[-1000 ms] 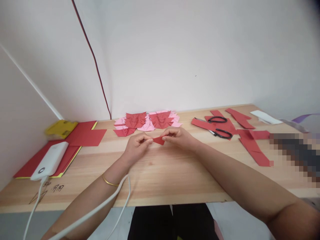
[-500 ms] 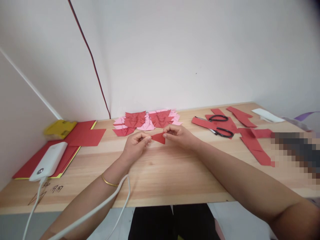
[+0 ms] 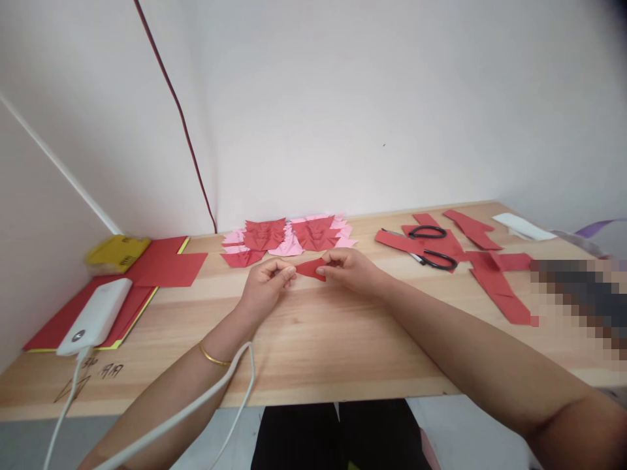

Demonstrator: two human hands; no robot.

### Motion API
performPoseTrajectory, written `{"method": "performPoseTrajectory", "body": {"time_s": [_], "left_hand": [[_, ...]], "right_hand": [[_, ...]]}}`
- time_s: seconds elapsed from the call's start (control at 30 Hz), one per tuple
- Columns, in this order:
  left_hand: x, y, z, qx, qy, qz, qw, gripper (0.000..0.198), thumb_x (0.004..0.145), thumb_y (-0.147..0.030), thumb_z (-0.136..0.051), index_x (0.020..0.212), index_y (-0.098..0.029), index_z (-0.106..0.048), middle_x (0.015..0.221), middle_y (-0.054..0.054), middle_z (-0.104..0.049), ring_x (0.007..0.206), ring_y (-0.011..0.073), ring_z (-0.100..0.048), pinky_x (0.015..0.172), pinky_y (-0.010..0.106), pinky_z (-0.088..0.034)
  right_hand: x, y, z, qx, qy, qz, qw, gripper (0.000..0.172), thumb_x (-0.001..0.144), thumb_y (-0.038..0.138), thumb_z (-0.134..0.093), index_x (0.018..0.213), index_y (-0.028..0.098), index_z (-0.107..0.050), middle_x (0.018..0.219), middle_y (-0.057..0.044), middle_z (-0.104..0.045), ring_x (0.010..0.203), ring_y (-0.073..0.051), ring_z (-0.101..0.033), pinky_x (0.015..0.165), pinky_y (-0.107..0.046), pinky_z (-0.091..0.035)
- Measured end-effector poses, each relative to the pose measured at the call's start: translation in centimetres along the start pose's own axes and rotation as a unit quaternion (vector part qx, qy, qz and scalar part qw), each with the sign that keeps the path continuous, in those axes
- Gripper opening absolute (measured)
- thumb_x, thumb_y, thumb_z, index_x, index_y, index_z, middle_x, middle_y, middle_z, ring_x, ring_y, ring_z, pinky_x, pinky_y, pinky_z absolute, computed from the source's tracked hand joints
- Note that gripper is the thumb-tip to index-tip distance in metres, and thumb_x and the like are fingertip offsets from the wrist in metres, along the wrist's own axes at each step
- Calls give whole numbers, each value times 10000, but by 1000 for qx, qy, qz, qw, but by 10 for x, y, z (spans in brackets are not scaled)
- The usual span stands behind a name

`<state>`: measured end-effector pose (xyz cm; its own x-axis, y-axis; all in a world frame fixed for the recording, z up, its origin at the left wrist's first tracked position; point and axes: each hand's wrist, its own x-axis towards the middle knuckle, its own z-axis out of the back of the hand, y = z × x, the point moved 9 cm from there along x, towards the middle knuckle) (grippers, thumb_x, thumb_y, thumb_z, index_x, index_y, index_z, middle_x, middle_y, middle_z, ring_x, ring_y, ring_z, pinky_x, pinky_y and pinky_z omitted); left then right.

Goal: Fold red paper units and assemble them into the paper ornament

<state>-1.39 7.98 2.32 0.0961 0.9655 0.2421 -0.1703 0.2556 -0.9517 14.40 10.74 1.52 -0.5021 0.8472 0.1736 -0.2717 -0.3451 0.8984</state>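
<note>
A small folded piece of red paper (image 3: 310, 268) is held just above the wooden table between my two hands. My left hand (image 3: 267, 281) pinches its left corner between thumb and fingers. At its right end, the thumb and fingertips of my right hand (image 3: 349, 269) are closed on the paper and cover part of it. Directly behind my hands lie rows of folded red paper pieces (image 3: 265, 235), with folded pink paper pieces (image 3: 287, 245) among them.
Black-handled scissors (image 3: 438, 259) rest on red paper scraps (image 3: 502, 287) at the right. A white power bank (image 3: 98, 316) with a white cable (image 3: 196, 405) lies on red paper sheets (image 3: 174, 269) at the left, near a yellow packet (image 3: 120, 253). The cable passes over my left forearm.
My right thumb and fingers have shifted slightly down on the paper's right end. Its outline has changed from a pointed triangle to a blunter shape. My left hand is nearly still.
</note>
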Motion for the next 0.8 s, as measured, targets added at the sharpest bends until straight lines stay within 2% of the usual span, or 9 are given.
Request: {"method": "performPoseTrajectory", "body": {"time_s": [0.23, 0.37, 0.53, 0.63, 0.8], "left_hand": [[0, 9, 0, -84, -27, 35, 996, 191, 738, -297, -672, 654, -137, -611, 587, -4, -580, 522, 75, -468, 539, 210, -370], [0, 11, 2, -102, -39, 47, 993, 196, 727, -289, -682, 637, -135, -602, 570, -8, -571, 507, 70, -457, 531, 209, -364], [1, 12, 3, -106, -48, 57, 992, 186, 706, -289, -694, 647, -133, -612, 586, -1, -582, 503, 71, -455, 524, 212, -361], [2, 15, 5, -119, -56, 64, 989, 184, 693, -288, -701, 650, -132, -612, 587, 1, -582, 501, 70, -455, 526, 213, -362], [2, 21, 5, -154, -63, 78, 983, 172, 678, -270, -704, 645, -133, -605, 574, -2, -580, 483, 68, -451, 527, 220, -373]], "right_hand": [[1, 2, -6, 16, 34, 12, 999, 267, 787, 387, -576, 641, 167, -538, 647, 19, -522, 606, -103, -449, 558, -228, -344], [0, 6, -8, -34, 46, 29, 998, 207, 796, 329, -556, 668, 170, -525, 706, 8, -546, 652, -112, -476, 598, -234, -364], [-1, 9, -6, -60, 41, 27, 997, 159, 810, 273, -511, 681, 182, -485, 683, 19, -506, 619, -109, -444, 578, -238, -348], [1, 7, -6, -37, 36, 23, 998, 118, 793, 256, -528, 706, 187, -489, 691, 21, -510, 623, -112, -452, 581, -241, -356], [0, 4, -16, 39, 85, 35, 995, 62, 792, 252, -535, 803, 193, -522, 777, 7, -562, 693, -121, -513, 633, -246, -409]]}}
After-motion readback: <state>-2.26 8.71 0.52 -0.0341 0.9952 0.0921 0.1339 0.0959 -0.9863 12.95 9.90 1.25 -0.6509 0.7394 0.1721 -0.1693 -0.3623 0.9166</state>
